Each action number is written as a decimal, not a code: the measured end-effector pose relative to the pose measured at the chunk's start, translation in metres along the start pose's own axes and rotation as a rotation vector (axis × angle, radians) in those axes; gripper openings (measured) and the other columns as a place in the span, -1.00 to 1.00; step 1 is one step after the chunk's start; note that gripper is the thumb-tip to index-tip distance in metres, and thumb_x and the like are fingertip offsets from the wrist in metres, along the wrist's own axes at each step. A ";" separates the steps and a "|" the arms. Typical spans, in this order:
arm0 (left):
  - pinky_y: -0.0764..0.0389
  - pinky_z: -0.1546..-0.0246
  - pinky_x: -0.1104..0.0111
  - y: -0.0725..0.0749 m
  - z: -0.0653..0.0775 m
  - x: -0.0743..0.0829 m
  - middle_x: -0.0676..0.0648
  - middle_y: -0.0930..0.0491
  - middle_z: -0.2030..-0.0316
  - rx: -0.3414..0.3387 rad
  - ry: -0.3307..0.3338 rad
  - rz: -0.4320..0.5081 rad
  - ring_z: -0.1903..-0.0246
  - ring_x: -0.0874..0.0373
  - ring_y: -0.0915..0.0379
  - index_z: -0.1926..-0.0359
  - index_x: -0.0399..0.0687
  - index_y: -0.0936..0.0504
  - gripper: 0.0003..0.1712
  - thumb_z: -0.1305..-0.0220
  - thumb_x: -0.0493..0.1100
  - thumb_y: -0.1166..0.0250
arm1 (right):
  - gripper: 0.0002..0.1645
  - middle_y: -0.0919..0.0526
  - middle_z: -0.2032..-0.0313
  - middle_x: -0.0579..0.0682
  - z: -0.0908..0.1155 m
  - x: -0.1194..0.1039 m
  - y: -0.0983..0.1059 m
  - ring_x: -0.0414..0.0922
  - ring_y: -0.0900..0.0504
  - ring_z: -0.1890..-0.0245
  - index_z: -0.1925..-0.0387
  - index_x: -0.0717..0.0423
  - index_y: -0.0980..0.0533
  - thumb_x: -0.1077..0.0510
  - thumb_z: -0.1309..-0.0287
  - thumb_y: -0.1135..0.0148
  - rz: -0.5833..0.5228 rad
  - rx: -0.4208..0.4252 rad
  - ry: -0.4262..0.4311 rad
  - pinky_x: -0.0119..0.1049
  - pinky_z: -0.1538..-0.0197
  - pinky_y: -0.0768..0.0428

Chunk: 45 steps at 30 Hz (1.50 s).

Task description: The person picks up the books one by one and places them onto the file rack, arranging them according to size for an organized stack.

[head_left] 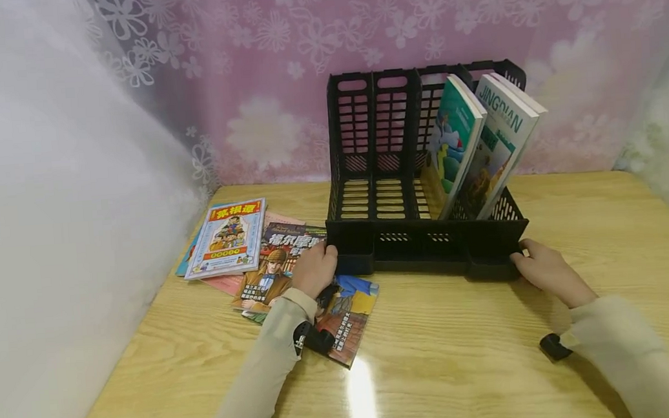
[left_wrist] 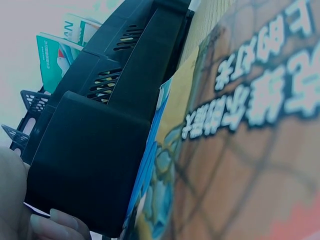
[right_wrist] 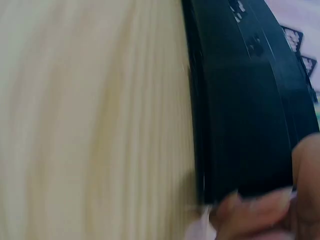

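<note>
A black plastic book rack point(head_left: 419, 248) with several slots stands on the wooden table. My left hand point(head_left: 314, 269) grips its front left corner. At the front right corner my right hand point(head_left: 551, 273) holds the rack, with fingertips curled at its end in the right wrist view. Two thick books lean in the right-hand slots: a green one point(head_left: 452, 142) and a white one point(head_left: 501, 139) marked JINGDIAN. Under and beside my left hand lie a detective comic point(head_left: 274, 258) and a brown-covered book point(head_left: 348, 324), partly hidden by the hand and wrist camera.
A white-and-blue book point(head_left: 228, 239) tops the pile at the left, over a pink one point(head_left: 223, 283). A white curtain point(head_left: 77, 188) hangs along the left side. Behind the rack hangs a pink floral curtain point(head_left: 268, 97).
</note>
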<state>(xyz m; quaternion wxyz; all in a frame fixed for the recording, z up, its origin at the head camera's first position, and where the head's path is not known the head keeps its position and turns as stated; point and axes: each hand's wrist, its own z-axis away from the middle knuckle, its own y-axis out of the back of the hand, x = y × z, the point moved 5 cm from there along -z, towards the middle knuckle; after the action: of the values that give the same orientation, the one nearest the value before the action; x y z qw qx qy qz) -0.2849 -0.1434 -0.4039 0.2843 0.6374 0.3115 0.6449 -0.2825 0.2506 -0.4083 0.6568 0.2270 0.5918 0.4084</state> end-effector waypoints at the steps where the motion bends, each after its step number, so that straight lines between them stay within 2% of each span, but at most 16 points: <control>1: -0.41 0.29 0.07 0.000 -0.001 0.001 -0.22 -0.45 0.51 -0.007 0.000 0.007 0.48 -0.13 -0.44 0.19 -0.21 -0.57 -0.48 -0.47 0.03 0.24 | -0.26 -0.54 0.22 0.45 0.001 -0.001 0.000 0.28 -0.56 0.32 -0.30 0.65 0.04 0.02 -0.45 0.36 0.028 0.011 -0.005 0.06 0.24 -0.52; 3: -0.48 0.18 0.05 0.002 -0.003 0.003 -0.27 -0.56 0.33 -0.024 -0.008 0.022 0.34 -0.17 -0.52 0.05 -0.24 -0.57 -0.39 -0.50 0.10 0.27 | -0.23 -0.38 -0.01 0.62 0.000 -0.005 0.004 0.47 -0.43 0.06 -0.29 0.68 0.03 0.01 -0.43 0.40 0.083 0.041 -0.009 0.24 0.07 -0.44; 5: -0.47 0.04 0.04 0.007 -0.006 0.003 -0.31 -0.59 0.15 -0.094 -0.028 0.038 0.19 -0.20 -0.54 -0.14 -0.25 -0.50 -0.27 -0.50 0.22 0.34 | -0.24 -0.34 -0.05 0.63 -0.002 -0.008 0.007 0.50 -0.38 0.00 -0.27 0.67 -0.03 0.00 -0.41 0.40 0.096 0.048 -0.023 0.30 0.04 -0.39; 8: -0.48 0.02 0.06 0.019 -0.008 0.001 -0.30 -0.60 0.13 -0.266 -0.065 0.045 0.19 -0.18 -0.56 -0.24 -0.27 -0.42 -0.14 -0.48 0.31 0.43 | -0.22 -0.52 0.18 0.44 -0.006 -0.006 0.008 0.31 -0.53 0.19 -0.28 0.69 -0.03 0.00 -0.40 0.36 0.070 0.052 -0.034 0.22 0.07 -0.43; 10: -0.50 0.12 0.10 0.028 -0.006 -0.001 -0.29 -0.60 0.26 -0.376 -0.086 0.007 0.32 -0.17 -0.55 -0.14 -0.30 -0.46 -0.18 -0.50 0.27 0.44 | -0.22 -0.56 0.35 0.31 -0.009 -0.002 0.006 0.19 -0.54 0.29 -0.28 0.68 -0.04 0.01 -0.40 0.35 0.046 0.062 -0.035 0.19 0.07 -0.43; 12: -0.50 0.13 0.09 0.038 -0.003 -0.003 -0.31 -0.59 0.19 -0.418 -0.103 -0.103 0.26 -0.17 -0.55 -0.13 -0.33 -0.46 -0.30 -0.55 0.13 0.38 | -0.20 -0.56 0.23 0.38 -0.010 0.002 0.004 0.27 -0.53 0.16 -0.31 0.68 0.04 -0.01 -0.41 0.36 0.028 0.074 -0.039 0.26 -0.04 -0.37; 15: -0.51 0.09 0.06 0.044 0.003 -0.004 -0.39 -0.47 -0.08 -0.379 -0.069 -0.322 0.10 -0.20 -0.54 -0.27 -0.37 -0.34 -0.43 -0.53 0.01 0.15 | -0.20 -0.49 0.05 0.51 -0.010 0.006 0.002 0.42 -0.40 -0.04 -0.32 0.65 0.03 -0.02 -0.40 0.38 0.034 0.096 -0.038 0.32 -0.13 -0.27; 17: -0.56 0.13 0.04 0.041 0.007 -0.003 -0.45 -0.27 -0.26 -0.316 -0.024 -0.461 0.12 -0.20 -0.56 -0.37 -0.37 -0.21 -0.31 -0.46 0.06 -0.01 | -0.20 -0.40 -0.04 0.56 -0.010 0.007 0.000 0.48 -0.29 -0.13 -0.33 0.64 0.03 -0.03 -0.41 0.39 0.041 0.102 -0.036 0.33 -0.15 -0.23; 20: -0.62 0.40 0.13 0.031 0.012 0.002 -0.48 -0.14 -0.32 -0.193 0.046 -0.633 0.48 -0.08 -0.58 -0.38 -0.30 -0.20 -0.12 -0.32 0.25 -0.14 | -0.21 -0.42 -0.01 0.55 -0.010 0.009 -0.002 0.49 -0.26 -0.14 -0.32 0.64 0.01 -0.02 -0.40 0.39 0.051 0.110 -0.031 0.34 -0.15 -0.24; 22: -0.54 0.58 0.24 0.027 0.013 0.006 -0.43 -0.25 -0.22 -0.102 0.093 -0.738 0.68 0.04 -0.42 -0.32 -0.26 -0.30 -0.08 -0.22 0.36 -0.17 | -0.20 -0.46 0.03 0.51 -0.009 0.009 -0.002 0.48 -0.29 -0.13 -0.32 0.64 0.00 -0.02 -0.40 0.39 0.046 0.107 -0.034 0.33 -0.15 -0.25; 26: -0.50 0.58 0.27 0.025 0.015 0.006 -0.37 -0.38 -0.04 -0.008 0.204 -0.809 0.65 0.05 -0.42 -0.18 -0.27 -0.43 -0.05 -0.13 0.46 -0.16 | -0.20 -0.49 0.04 0.48 -0.009 0.009 -0.002 0.45 -0.32 -0.12 -0.33 0.62 -0.01 -0.03 -0.39 0.36 0.038 0.115 -0.043 0.32 -0.15 -0.25; 30: -0.60 0.42 0.17 0.026 0.019 0.003 -0.45 -0.38 -0.08 -0.028 0.269 -0.779 0.39 -0.11 -0.61 -0.21 -0.35 -0.40 -0.04 -0.19 0.42 -0.15 | -0.27 -0.46 0.02 0.50 -0.009 0.007 -0.003 0.40 -0.42 0.00 -0.26 0.56 -0.20 -0.01 -0.38 0.32 0.046 0.140 -0.034 0.26 -0.04 -0.35; 33: -0.61 0.40 0.15 0.026 0.020 0.003 -0.43 -0.52 0.04 -0.043 0.280 -0.760 0.33 -0.11 -0.62 -0.10 -0.37 -0.51 -0.19 -0.25 0.32 -0.17 | -0.42 -0.56 0.33 0.29 -0.009 0.006 -0.004 0.19 -0.53 0.31 0.01 0.43 -0.41 0.00 -0.36 0.30 0.049 0.160 -0.023 0.06 0.19 -0.45; 37: -0.58 0.44 0.23 0.022 0.019 0.005 -0.28 -0.64 0.13 -0.098 0.252 -0.750 0.34 -0.01 -0.63 -0.01 -0.37 -0.59 -0.38 -0.29 0.15 -0.21 | -0.55 -0.52 0.54 0.05 -0.007 0.007 -0.004 -0.02 -0.47 0.51 0.26 0.31 -0.41 0.03 -0.36 0.29 0.047 0.180 -0.017 -0.16 0.35 -0.36; 43: -0.09 0.74 0.45 0.011 0.019 0.004 -0.41 -0.41 -0.20 -0.197 0.272 -0.808 -0.09 -0.32 -0.45 -0.41 -0.41 -0.12 -0.10 -0.31 0.12 -0.18 | -0.55 -0.52 0.56 0.03 -0.004 0.008 -0.005 -0.04 -0.47 0.53 0.22 0.32 -0.42 0.03 -0.37 0.29 0.036 0.191 -0.019 -0.17 0.35 -0.35; 45: -0.03 0.76 0.44 0.010 0.019 0.004 -0.38 -0.49 -0.12 -0.206 0.281 -0.826 0.05 -0.19 -0.57 -0.42 -0.40 -0.10 -0.10 -0.32 0.13 -0.16 | -0.56 -0.52 0.58 0.02 -0.003 0.009 -0.005 -0.05 -0.47 0.54 0.24 0.31 -0.42 0.04 -0.36 0.28 0.034 0.198 -0.019 -0.18 0.36 -0.34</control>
<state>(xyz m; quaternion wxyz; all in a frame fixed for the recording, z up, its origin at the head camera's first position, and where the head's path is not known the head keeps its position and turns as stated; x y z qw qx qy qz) -0.2657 -0.1460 -0.3940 0.5348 0.3339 0.5097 0.5854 -0.2840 0.2544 -0.4184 0.6299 0.3048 0.6191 0.3565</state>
